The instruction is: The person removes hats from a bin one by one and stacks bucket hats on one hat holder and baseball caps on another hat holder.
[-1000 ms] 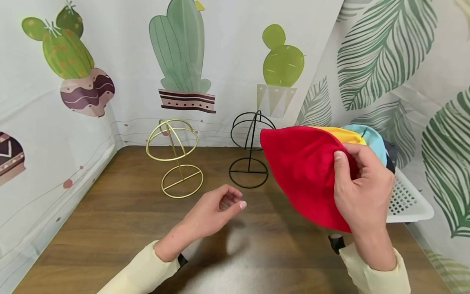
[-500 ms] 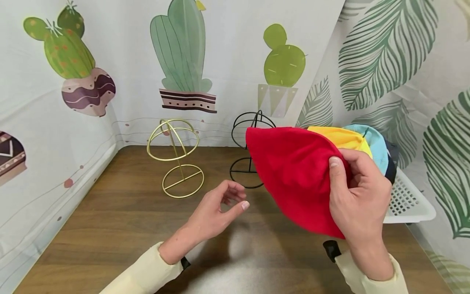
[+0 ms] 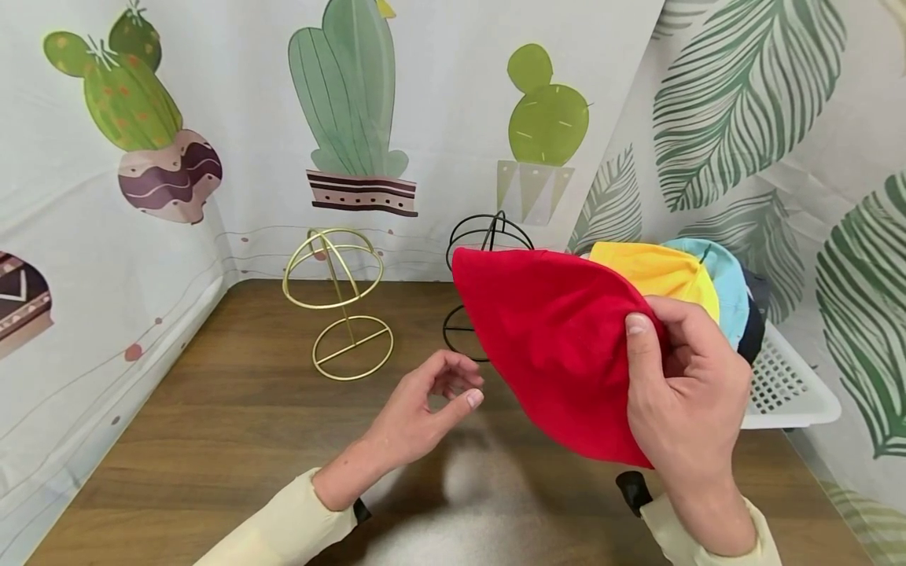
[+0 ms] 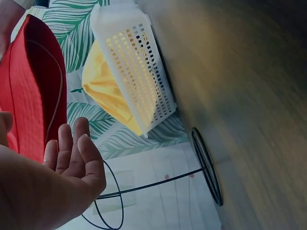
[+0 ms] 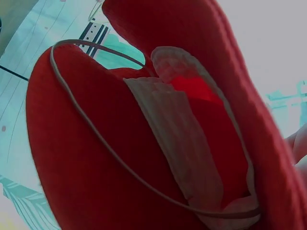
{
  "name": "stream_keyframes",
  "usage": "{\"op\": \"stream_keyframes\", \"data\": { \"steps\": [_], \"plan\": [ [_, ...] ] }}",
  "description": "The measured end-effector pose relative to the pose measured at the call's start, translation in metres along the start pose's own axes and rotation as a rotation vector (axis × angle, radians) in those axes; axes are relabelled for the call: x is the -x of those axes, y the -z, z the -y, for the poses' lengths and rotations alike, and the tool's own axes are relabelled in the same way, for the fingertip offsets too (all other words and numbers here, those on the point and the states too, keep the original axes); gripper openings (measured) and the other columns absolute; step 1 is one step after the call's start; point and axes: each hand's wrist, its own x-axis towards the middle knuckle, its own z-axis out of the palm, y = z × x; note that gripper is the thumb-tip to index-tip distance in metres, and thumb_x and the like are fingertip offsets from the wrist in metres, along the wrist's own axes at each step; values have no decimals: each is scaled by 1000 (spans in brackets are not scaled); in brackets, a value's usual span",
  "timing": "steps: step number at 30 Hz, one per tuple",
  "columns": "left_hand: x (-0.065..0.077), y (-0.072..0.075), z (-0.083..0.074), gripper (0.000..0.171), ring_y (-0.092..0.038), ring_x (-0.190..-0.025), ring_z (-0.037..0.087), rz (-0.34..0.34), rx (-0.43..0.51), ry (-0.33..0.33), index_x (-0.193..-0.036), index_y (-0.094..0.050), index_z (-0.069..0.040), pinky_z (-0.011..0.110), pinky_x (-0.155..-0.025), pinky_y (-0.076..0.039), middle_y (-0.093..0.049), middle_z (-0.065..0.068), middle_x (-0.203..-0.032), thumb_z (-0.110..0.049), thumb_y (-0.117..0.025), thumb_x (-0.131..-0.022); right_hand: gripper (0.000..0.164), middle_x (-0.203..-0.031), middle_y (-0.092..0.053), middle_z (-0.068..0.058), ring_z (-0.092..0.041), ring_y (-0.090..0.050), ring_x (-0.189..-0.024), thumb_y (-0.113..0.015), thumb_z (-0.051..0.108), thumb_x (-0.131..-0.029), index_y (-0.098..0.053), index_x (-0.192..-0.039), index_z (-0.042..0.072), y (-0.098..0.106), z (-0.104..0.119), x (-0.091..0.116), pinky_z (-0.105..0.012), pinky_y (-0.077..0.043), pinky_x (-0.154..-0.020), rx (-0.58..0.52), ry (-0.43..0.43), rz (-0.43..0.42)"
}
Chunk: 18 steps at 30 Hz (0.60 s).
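Observation:
My right hand grips a red bucket hat at its crown, thumb on the outside and fingers curled behind. The hat hangs tilted above the table, brim toward the left. Inside it, the right wrist view shows a pale sweatband and a loose thin cord. To the left of the brim, my left hand hovers with relaxed, slightly bent fingers and holds nothing. Behind the hat stands a black wire hat stand, partly covered by it. A gold wire hat stand is farther left.
A white perforated basket sits at the right of the wooden table. Yellow, light blue and dark hats are piled in it. Printed cloth hangs behind the table.
My right hand has carried the red hat left and slightly down, covering more of the black stand and revealing more of the yellow hat. My left hand has shifted slightly right.

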Motion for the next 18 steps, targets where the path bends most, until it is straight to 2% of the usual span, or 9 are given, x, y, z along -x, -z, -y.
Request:
{"op": "stream_keyframes", "data": {
  "steps": [4,8,11,14,18],
  "plan": [
    [1,-1,0,26,-71,-104,17,10,44,25,-127,-63,-16,30,-90,-57,-73,1,-116,-18,-72,-102,22,-101,-76,-3,-12,-71,-77,-71,-1,-97,-75,-118,-6,0,3,2,-17,-59,-77,-30,7,-5],
    [2,-5,1,28,-72,-111,26,21,223,56,-131,-60,-3,30,-93,-58,-71,16,-122,-10,-66,-105,21,-97,-76,-6,-12,-70,-73,-70,-2,-97,-75,-117,-7,-2,5,3,-17,-59,-74,-70,5,-14],
    [2,-9,2,33,-70,-114,29,26,385,99,-133,-55,7,33,-92,-59,-67,22,-126,-10,-61,-106,20,-97,-76,-7,-13,-70,-72,-70,-3,-97,-74,-116,-8,-2,6,4,-17,-59,-73,-83,-1,-21],
    [1,-14,2,42,-70,-115,25,29,511,133,-137,-51,12,37,-94,-59,-67,15,-129,-17,-58,-107,20,-98,-76,-8,-13,-72,-74,-69,-3,-97,-74,-116,-9,-2,8,6,-18,-60,-75,-92,-4,-31],
    [0,-20,0,46,-70,-116,19,41,657,106,-142,-51,10,40,-107,-53,-70,4,-128,-20,-52,-107,19,-98,-76,-10,-15,-72,-75,-68,-5,-97,-72,-114,-12,-3,9,7,-20,-61,-77,-134,8,-50]
  ]
}}
